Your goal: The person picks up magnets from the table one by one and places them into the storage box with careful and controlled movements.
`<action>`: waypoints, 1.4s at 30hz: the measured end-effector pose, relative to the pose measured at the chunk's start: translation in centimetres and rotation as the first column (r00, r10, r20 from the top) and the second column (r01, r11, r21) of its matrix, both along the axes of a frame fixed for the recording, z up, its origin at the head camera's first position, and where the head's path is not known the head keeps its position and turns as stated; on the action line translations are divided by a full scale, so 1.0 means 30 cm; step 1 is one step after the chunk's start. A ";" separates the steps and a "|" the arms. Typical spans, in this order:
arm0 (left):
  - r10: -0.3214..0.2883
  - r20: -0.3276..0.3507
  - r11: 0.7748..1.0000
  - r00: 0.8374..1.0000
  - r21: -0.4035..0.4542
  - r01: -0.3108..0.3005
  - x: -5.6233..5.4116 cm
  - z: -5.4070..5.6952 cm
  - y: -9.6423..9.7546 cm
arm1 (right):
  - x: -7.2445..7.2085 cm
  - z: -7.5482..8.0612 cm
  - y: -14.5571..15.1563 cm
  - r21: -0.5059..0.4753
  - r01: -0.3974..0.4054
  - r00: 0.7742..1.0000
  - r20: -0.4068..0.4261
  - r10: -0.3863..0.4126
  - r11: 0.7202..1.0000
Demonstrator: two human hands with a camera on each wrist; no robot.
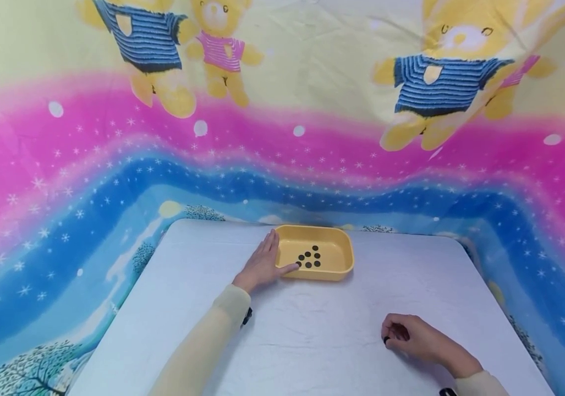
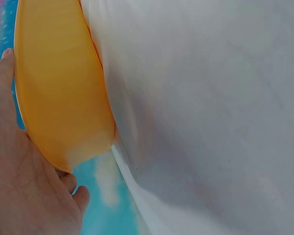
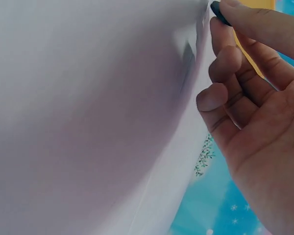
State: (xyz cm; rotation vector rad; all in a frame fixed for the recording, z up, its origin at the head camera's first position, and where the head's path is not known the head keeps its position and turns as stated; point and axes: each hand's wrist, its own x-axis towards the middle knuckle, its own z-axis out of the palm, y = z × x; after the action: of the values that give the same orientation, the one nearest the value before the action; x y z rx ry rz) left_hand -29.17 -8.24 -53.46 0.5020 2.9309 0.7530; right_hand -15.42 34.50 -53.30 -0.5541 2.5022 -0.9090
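A yellow rectangular tray [image 1: 339,253] stands at the far edge of the white table, with several small black discs [image 1: 317,256] lying in its middle and left part. My left hand [image 1: 261,267] holds the tray's left end, fingers along the side wall and thumb over the near rim. In the left wrist view the tray's outer wall [image 2: 63,83] shows beside that hand. Nearer the front right, my right hand [image 1: 413,336] pinches one black disc [image 3: 219,13] between thumb and index finger, its other fingers curled. It is well apart from the tray.
A white cloth covers the table [image 1: 307,335]. Behind and around it hangs a patterned cloth backdrop [image 1: 292,148] with bears and snowflakes, close to the table's far edge and the tray. Each wrist wears a dark band.
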 end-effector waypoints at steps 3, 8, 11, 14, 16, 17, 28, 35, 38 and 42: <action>-0.002 -0.001 1.000 1.000 -0.007 0.002 -0.001 0.000 -0.001 | -0.014 0.005 -0.016 -0.010 0.011 1.000 -0.014 -0.011 1.000; -0.008 0.007 0.999 1.000 -0.031 0.009 0.001 0.005 -0.004 | -0.042 0.014 -0.046 -0.024 0.010 0.998 -0.054 -0.012 1.000; -0.010 0.013 1.000 1.000 -0.029 0.010 0.004 0.008 -0.006 | -0.065 0.017 -0.067 -0.029 0.015 0.997 -0.079 -0.018 0.999; -0.008 0.015 1.000 1.000 -0.022 0.008 0.006 0.009 -0.006 | -0.093 0.019 -0.089 -0.045 0.021 0.994 -0.109 -0.026 0.999; -0.007 0.016 1.000 1.000 -0.026 0.008 0.005 0.007 -0.006 | -0.111 0.019 -0.102 -0.066 0.016 0.990 -0.139 -0.026 0.998; -0.008 0.018 1.000 1.000 -0.024 0.009 0.005 0.006 -0.005 | -0.121 0.019 -0.108 -0.076 0.011 0.987 -0.156 -0.023 0.997; -0.013 -0.002 1.000 1.000 -0.003 0.013 0.002 0.007 -0.005 | -0.219 0.053 -0.191 -0.140 -0.017 0.964 -0.266 -0.021 0.990; -0.006 -0.002 1.000 1.000 -0.001 0.006 0.001 0.003 -0.005 | -0.277 0.079 -0.250 -0.162 -0.031 0.951 -0.309 -0.021 0.986; -0.005 -0.004 1.000 1.000 0.001 0.005 -0.002 0.001 -0.006 | -0.301 0.088 -0.276 -0.179 -0.012 0.950 -0.309 -0.045 0.984; -0.006 -0.007 1.000 1.000 -0.008 0.006 -0.006 -0.002 -0.007 | -0.335 0.097 -0.308 -0.207 0.000 0.948 -0.313 -0.066 0.978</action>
State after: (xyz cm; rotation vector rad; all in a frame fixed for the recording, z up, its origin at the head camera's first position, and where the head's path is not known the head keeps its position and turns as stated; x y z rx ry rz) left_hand -29.36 -8.43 -53.51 0.5133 2.9367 0.7405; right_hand -25.46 25.27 -50.39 -0.7827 2.7249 -1.1817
